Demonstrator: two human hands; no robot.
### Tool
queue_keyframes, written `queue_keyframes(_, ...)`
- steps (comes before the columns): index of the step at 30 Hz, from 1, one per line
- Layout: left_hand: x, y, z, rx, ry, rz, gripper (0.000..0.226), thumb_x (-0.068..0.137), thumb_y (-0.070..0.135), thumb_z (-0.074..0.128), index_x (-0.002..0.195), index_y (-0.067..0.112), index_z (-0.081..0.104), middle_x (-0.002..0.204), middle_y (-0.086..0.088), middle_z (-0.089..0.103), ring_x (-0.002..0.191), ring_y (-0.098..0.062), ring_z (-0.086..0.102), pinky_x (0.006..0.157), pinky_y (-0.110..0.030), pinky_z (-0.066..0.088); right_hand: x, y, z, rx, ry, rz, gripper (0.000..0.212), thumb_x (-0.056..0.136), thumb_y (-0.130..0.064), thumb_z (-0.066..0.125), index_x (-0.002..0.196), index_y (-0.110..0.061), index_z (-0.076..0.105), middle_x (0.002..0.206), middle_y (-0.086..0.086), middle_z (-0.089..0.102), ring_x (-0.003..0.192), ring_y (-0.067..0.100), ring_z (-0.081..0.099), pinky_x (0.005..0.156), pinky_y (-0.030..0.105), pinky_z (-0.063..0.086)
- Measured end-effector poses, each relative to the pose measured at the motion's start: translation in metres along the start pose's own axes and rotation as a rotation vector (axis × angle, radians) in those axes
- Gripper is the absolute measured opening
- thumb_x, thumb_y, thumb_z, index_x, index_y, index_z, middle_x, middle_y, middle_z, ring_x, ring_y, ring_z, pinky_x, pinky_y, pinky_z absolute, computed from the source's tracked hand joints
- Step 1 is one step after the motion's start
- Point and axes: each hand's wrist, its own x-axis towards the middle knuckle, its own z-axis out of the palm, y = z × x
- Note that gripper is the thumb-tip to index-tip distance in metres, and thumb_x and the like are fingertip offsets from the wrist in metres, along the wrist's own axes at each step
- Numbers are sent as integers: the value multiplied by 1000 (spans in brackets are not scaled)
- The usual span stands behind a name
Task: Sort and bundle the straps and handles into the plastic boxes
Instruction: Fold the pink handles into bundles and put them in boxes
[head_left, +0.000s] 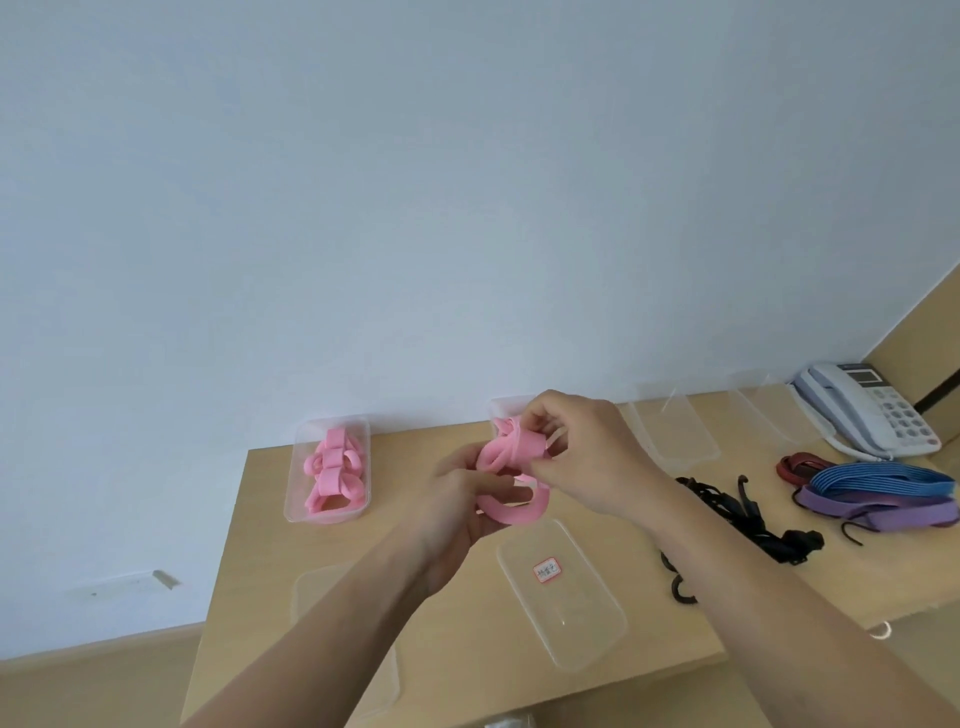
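Both our forearms rise from the bottom edge, cut off by the frame. Our left hand (467, 499) is blurred; its fingers curl around the lower loop of a pink strap (511, 467), and part of that loop is hidden behind them. Our right hand (582, 457) pinches the upper folds of the same strap between thumb and fingertips, held up above the wooden table (467, 649).

Just below the hands lies a clear lid with a red-edged label (561, 582), whose writing we cannot read. Below the left hand a second clear lid (322, 592) is faint and partly covered by our left forearm. The table's near edge runs just under these lids.

To the right of the right hand sits a tangle of black straps (753, 514), partly hidden by the right forearm. Farther right lie purple straps (883, 509), blue straps (883, 478) on top of them, and a red strap (800, 465) behind.

Left of the left hand, a clear box (327, 467) holds bundled pink straps. Behind the hands another clear box (504, 405) is mostly hidden. Beyond the right hand stand two empty clear boxes (670, 426), hard to make out against the wall, and a grey desk phone (867, 410) near the far right corner.
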Motion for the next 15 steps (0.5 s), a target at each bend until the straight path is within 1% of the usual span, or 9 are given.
queue_keyframes(1,4,-4,2,-22,30,-13,46,74,-3,67,119,6,73,104,-12,75,96,-31,75,82,-38,63,3,8,5,-33,2,-20,24,72,-5,77,85,-22,64,83,-8,69,78,13,66,70,40,56)
queue_keyframes(3,14,-10,7,-83,64,-35,42,78,-4,67,120,3,70,110,-15,78,104,-35,76,87,-41,63,9,25,15,-89,0,-66,22,73,-4,74,83,-20,62,84,-6,66,82,18,63,70,43,54)
queue_keyframes(5,25,-14,12,-148,62,-46,29,85,-2,64,111,3,76,116,-18,77,107,-36,75,88,-40,63,13,42,25,-153,15,-138,20,75,0,71,81,-17,63,86,-4,64,88,23,61,73,41,54)
queue_keyframes(7,37,-17,16,-181,60,-58,25,86,-1,63,98,8,82,115,-18,78,104,-31,75,87,-36,62,15,56,31,-199,44,-217,20,76,5,71,78,-14,66,86,-2,64,90,24,62,81,34,53)
queue_keyframes(8,44,-18,18,-190,64,-66,26,86,-2,62,95,9,83,111,-17,78,102,-30,75,87,-35,62,17,63,33,-205,44,-247,20,76,7,70,78,-13,68,87,-2,64,89,23,62,82,30,51)
queue_keyframes(10,57,-21,19,-235,90,-82,29,89,-7,57,93,5,83,106,-18,77,97,-31,76,86,-35,62,20,77,33,-189,14,-285,23,78,8,66,84,-13,71,94,-4,65,89,17,59,81,24,48)
queue_keyframes(12,72,-24,19,-273,116,-99,30,91,-12,52,98,-3,80,105,-20,76,95,-33,76,83,-36,63,23,92,31,-129,-56,-279,25,80,4,65,94,-16,70,103,-9,63,97,10,56,85,17,45)
queue_keyframes(14,85,-27,19,-281,156,-127,30,92,-15,49,110,-11,73,107,-23,75,99,-39,76,79,-38,63,25,109,28,-84,-138,-259,27,77,-9,76,102,-19,69,111,-12,60,105,6,53,92,12,39)
queue_keyframes(15,91,-28,20,-276,175,-143,31,92,-16,48,115,-13,69,108,-25,74,102,-42,75,77,-39,63,26,117,27,-72,-170,-236,34,74,-14,81,105,-20,69,115,-13,60,109,4,51,94,10,37)
